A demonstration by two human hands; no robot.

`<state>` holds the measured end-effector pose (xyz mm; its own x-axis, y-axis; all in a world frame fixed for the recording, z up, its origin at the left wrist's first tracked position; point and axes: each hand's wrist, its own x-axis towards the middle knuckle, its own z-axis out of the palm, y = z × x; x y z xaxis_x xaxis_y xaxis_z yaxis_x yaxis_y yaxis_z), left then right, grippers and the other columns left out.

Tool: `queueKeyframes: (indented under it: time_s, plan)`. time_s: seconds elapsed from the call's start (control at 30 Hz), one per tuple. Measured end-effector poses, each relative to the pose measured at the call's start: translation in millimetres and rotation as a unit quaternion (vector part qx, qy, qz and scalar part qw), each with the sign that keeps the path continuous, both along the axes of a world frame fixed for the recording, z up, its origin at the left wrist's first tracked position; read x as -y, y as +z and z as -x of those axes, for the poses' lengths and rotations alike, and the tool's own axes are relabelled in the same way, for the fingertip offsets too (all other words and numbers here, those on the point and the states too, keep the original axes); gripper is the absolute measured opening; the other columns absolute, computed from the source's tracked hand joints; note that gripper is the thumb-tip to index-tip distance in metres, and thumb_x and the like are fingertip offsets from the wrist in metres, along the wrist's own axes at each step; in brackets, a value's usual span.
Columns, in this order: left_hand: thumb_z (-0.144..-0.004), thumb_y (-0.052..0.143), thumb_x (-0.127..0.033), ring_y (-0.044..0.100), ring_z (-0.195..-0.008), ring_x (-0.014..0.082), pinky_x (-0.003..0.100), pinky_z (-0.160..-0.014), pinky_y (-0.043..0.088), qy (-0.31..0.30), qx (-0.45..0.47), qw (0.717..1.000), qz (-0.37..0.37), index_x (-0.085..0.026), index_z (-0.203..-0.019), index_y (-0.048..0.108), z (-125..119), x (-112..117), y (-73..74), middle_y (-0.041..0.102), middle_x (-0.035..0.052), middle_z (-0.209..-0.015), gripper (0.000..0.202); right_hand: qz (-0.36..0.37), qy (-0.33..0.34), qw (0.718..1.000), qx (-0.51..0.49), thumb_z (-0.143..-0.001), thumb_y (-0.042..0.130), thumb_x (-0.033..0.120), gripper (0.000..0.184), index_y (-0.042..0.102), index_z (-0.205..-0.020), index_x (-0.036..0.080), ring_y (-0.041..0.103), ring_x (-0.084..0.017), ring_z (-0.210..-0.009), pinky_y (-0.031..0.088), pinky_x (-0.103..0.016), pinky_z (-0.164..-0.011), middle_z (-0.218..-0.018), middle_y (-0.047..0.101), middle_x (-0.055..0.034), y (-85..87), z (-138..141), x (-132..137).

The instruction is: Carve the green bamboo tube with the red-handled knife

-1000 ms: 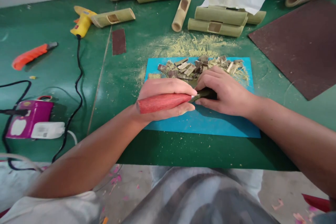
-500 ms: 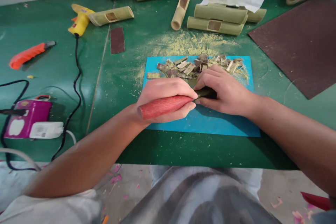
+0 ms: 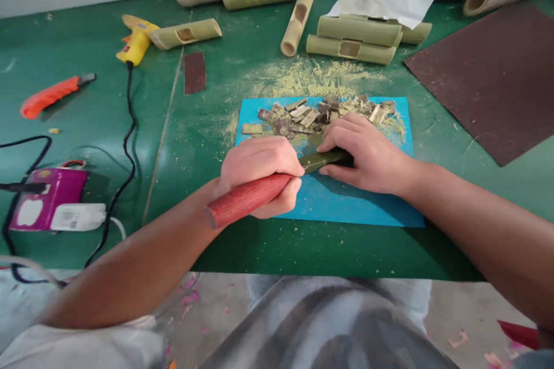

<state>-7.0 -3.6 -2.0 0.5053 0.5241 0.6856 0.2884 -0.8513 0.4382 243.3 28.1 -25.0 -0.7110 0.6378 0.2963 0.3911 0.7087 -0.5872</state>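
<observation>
My left hand [image 3: 259,176] is closed around the red wooden handle [image 3: 242,199] of a cutting tool, its blade end hidden under my fingers. My right hand [image 3: 366,153] presses down on a small green bamboo piece [image 3: 322,159], fingers wrapped over it. Both hands rest on a blue cutting mat [image 3: 346,202]. A pile of cut bamboo chips [image 3: 320,112] lies along the mat's far edge, just beyond my fingers.
Several bamboo tubes [image 3: 350,40] with cut windows lie at the back, with sawdust [image 3: 311,75] before them. A yellow glue gun [image 3: 135,40], orange utility knife [image 3: 49,95] and purple device [image 3: 45,199] with cables sit left. Brown sandpaper sheet [image 3: 489,69] lies right; a small strip [image 3: 194,72] is left of the mat.
My left hand has pulled the red-handled tool back toward me and to the left, exposing more of the bamboo piece. My right hand has stayed in place.
</observation>
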Motion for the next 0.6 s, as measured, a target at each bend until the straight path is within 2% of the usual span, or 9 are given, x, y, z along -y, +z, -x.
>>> queueKeyframes:
  time_s: [0.17, 0.27, 0.4, 0.6]
  plan:
    - [-0.091, 0.069, -0.019, 0.079, -0.068, 0.0173, 0.029, -0.064, 0.067, -0.016, 0.004, 1.000, -0.002, -0.029, -0.097, 0.072, 1.3, 1.5, 2.0, 0.083, -0.0012, -0.083, 0.013, 0.000, 0.010, 1.000, 0.000, -0.095, 0.069, 0.036, 0.016, 0.059, -0.098, 0.024, 0.058, -0.027, -0.096, 0.043, -0.044, -0.090, -0.100, 0.069, -0.0083, 2.5, 0.6, -1.1]
    - [-0.094, 0.075, -0.026, 0.082, -0.078, 0.0182, 0.029, -0.074, 0.070, -0.021, -0.003, 1.000, 0.019, -0.028, -0.102, 0.074, 1.3, 0.2, 4.3, 0.085, 0.0008, -0.091, 0.008, -0.003, 0.009, 1.000, 0.000, -0.095, 0.069, 0.035, 0.015, 0.059, -0.096, 0.024, 0.057, -0.027, -0.094, 0.043, -0.043, -0.088, -0.099, 0.069, -0.0079, 2.8, 1.5, -1.2]
    - [-0.098, 0.078, -0.037, 0.083, -0.091, 0.0182, 0.027, -0.090, 0.069, -0.059, -0.045, 0.996, 0.051, -0.024, -0.108, 0.075, 1.5, -4.7, 4.9, 0.086, 0.0047, -0.099, 0.017, -0.007, 0.009, 1.000, -0.003, -0.096, 0.068, 0.034, 0.015, 0.059, -0.096, 0.023, 0.056, -0.026, -0.092, 0.043, -0.043, -0.088, -0.097, 0.068, -0.0077, 1.2, 2.4, -0.6]
    - [-0.097, 0.080, -0.038, 0.083, -0.094, 0.0173, 0.026, -0.093, 0.067, -0.057, -0.055, 0.995, 0.068, -0.025, -0.110, 0.075, 2.3, -6.5, 4.8, 0.086, 0.0041, -0.102, 0.019, -0.004, 0.005, 1.000, -0.009, -0.095, 0.068, 0.035, 0.015, 0.058, -0.095, 0.024, 0.055, -0.025, -0.090, 0.041, -0.042, -0.086, -0.095, 0.067, -0.0064, 0.7, 2.9, -0.7]
